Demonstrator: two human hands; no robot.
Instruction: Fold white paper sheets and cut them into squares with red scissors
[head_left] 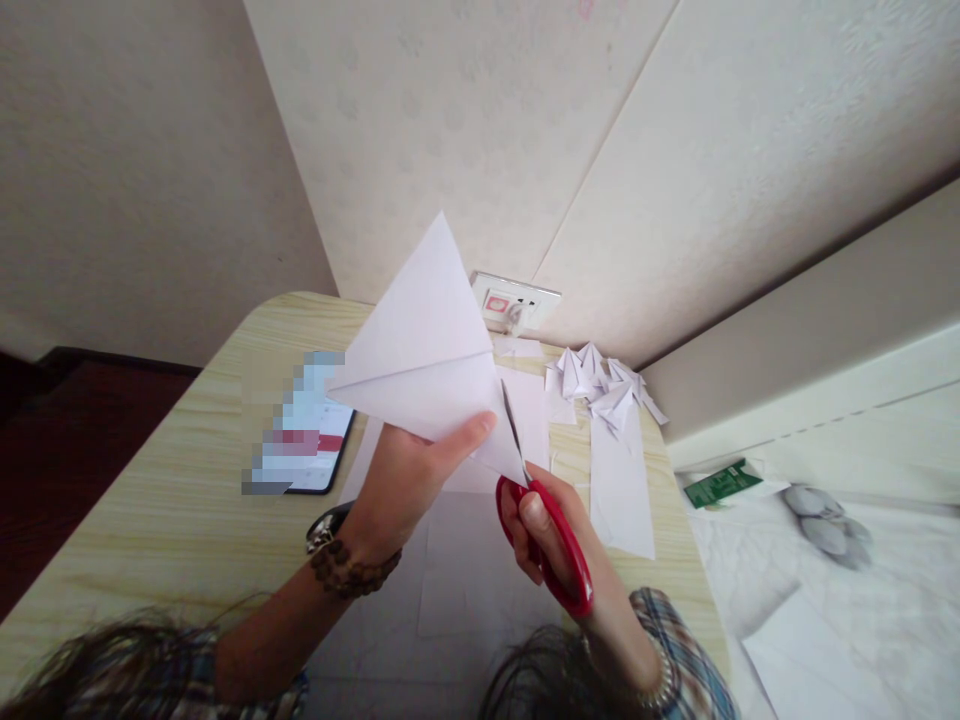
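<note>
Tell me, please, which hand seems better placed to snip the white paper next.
Probably the right hand: it holds the red-handled scissors at the right edge of the white paper, while the left hand is occupied holding that paper.

Behind the grip of the left hand, a dark band and brown beads are worn; behind that of the right hand, a pale bracelet. Blue, brown and white plaid sleeves are worn behind both.
</note>
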